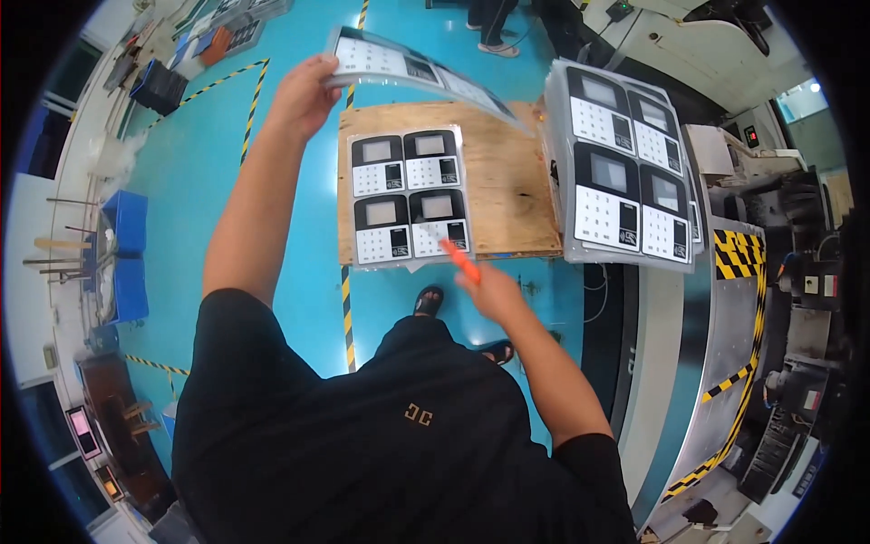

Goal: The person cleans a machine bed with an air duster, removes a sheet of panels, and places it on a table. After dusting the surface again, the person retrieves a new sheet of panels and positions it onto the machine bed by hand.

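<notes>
head-worn fisheye, looking steeply down (close)

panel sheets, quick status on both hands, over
Left hand holds a panel sheet lifted. Right hand grips an orange tool by the sheet stack on the wooden board. Nothing blocking.

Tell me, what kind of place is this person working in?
Probably a factory floor. The teal floor has yellow-and-black safety stripes, a big machine stands at the right, and stacks of moulded keypad panel sheets wait nearby. The left hand lifts one sheet above a wooden board.
</notes>
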### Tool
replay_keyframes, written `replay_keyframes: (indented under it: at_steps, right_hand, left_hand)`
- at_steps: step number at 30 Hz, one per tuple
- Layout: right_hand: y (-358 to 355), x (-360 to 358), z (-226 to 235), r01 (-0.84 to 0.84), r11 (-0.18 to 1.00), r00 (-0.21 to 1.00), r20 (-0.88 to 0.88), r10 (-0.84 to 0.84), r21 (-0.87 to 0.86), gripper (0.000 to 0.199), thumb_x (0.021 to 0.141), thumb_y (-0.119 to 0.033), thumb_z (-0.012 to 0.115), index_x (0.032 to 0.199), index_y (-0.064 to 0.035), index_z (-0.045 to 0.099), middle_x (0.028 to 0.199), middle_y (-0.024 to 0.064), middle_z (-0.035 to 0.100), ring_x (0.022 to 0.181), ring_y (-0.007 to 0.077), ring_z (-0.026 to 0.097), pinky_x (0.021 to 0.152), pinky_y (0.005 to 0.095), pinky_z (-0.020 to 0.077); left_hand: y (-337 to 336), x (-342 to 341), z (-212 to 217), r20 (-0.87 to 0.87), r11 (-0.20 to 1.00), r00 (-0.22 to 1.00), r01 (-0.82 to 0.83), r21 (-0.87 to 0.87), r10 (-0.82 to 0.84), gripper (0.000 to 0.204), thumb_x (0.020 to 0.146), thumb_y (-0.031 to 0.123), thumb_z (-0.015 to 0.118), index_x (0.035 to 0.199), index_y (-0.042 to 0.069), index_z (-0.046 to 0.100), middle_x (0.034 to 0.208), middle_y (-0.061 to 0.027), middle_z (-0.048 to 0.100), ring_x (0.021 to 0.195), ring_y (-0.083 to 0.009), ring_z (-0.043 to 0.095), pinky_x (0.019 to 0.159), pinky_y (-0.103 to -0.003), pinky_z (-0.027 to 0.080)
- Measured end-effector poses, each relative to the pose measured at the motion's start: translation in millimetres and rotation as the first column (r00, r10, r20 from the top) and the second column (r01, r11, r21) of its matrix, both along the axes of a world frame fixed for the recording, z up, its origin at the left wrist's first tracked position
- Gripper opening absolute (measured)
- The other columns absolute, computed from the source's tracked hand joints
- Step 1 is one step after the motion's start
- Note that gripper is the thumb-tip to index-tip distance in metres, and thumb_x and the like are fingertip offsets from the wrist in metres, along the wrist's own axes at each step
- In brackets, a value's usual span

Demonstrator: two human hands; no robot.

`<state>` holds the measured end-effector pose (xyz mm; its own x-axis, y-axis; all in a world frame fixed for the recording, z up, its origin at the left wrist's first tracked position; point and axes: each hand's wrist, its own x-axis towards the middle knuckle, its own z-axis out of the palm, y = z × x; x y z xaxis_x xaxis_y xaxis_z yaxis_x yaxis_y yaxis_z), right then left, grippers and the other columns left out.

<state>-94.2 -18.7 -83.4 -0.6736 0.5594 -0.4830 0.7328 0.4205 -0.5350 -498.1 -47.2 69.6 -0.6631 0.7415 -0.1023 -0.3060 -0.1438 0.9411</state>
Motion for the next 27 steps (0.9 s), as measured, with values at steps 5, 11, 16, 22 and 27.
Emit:
replay_keyframes:
  at_steps: [5, 11, 16, 22, 27]
  right_hand:
    - [41.1, -4.3, -1.9, 0.088, 0.994, 0.986, 0.138, -0.097, 0.065, 0.048, 0.090, -0.049, 0.057, 0.101, -0.0038, 0.066, 0.095, 0.0223, 0.067, 0.092, 0.0417, 0.063, 0.078, 0.0470, 0.0492]
    - [-12.0, 113.4, -28.3, 0.293, 0.954, 0.930, 0.246, -0.272, -0.056, 0.046, 0.089, -0.048, 0.058, 0.095, -0.0031, 0.067, 0.084, 0.0174, 0.068, 0.084, 0.0328, 0.067, 0.073, 0.0421, 0.0496]
    - [-22.7, 130.5, -24.8, 0.477, 0.869, 0.820, 0.423, -0.385, -0.133, 0.047, 0.090, -0.046, 0.056, 0.099, -0.0006, 0.066, 0.090, 0.0229, 0.067, 0.090, 0.0410, 0.065, 0.077, 0.0455, 0.0491]
    - [-15.3, 86.2, -1.1, 0.370, 0.928, 0.884, 0.325, -0.336, -0.047, 0.045, 0.090, -0.045, 0.058, 0.097, -0.0011, 0.064, 0.087, 0.0201, 0.067, 0.086, 0.0374, 0.065, 0.074, 0.0438, 0.0494]
    - [-21.3, -18.5, 42.3, 0.103, 0.994, 0.973, 0.211, -0.091, -0.044, 0.048, 0.091, -0.045, 0.060, 0.109, -0.0014, 0.052, 0.097, 0.0251, 0.065, 0.091, 0.0436, 0.063, 0.077, 0.0470, 0.0492]
  left_hand:
    - [-52.2, -17.0, -61.7, 0.116, 0.997, 0.993, 0.015, -0.075, -0.006, 0.024, 0.092, 0.020, 0.062, 0.113, 0.009, 0.060, 0.090, 0.0031, 0.063, 0.074, -0.0056, 0.056, 0.057, -0.019, 0.043]
    - [-143.5, 27.5, -231.2, 0.418, 0.969, 0.909, 0.102, -0.224, 0.001, 0.028, 0.097, 0.015, 0.051, 0.123, 0.006, 0.051, 0.117, -0.0075, 0.061, 0.105, -0.0192, 0.060, 0.085, -0.033, 0.052]
    - [-201.2, 78.7, -396.4, 0.460, 0.773, 0.858, 0.127, -0.621, 0.228, 0.028, 0.097, 0.017, 0.049, 0.124, 0.012, 0.050, 0.121, -0.0057, 0.057, 0.107, -0.0216, 0.058, 0.078, -0.040, 0.055]
    - [-184.1, 84.0, -423.2, 0.492, 0.768, 0.828, 0.124, -0.628, 0.269, 0.023, 0.096, 0.020, 0.050, 0.117, 0.011, 0.053, 0.115, -0.0067, 0.058, 0.103, -0.0224, 0.060, 0.071, -0.037, 0.057]
    - [-196.5, 65.4, -442.1, 0.256, 0.583, 0.967, 0.204, -0.787, 0.008, 0.023, 0.094, 0.022, 0.054, 0.112, 0.006, 0.055, 0.098, -0.0112, 0.063, 0.075, -0.0230, 0.065, 0.057, -0.034, 0.055]
